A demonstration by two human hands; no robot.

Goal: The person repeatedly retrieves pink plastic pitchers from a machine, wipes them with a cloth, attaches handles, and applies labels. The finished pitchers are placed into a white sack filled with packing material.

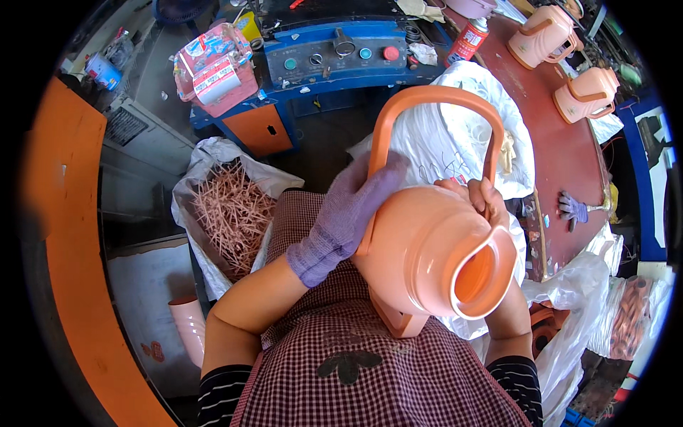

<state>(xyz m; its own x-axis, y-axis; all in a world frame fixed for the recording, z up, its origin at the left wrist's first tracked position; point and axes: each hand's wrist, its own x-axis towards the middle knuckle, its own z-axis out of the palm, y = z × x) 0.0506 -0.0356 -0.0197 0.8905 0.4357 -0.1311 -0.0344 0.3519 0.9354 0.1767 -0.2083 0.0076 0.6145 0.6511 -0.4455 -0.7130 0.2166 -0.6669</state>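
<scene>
The peach jug (398,235) was held tilted above the checked apron (334,384), its mouth turned near and right, its base hidden behind its body. The left leg of its orange handle (437,94) was gripped by the gloved left hand (350,213), whose fingertips could not be clearly made out. The right leg was clasped by the curled fingers of the bare right hand (496,206); its palm and wrist were covered by the jug. The left forearm (249,306) was angled inward from near left.
</scene>
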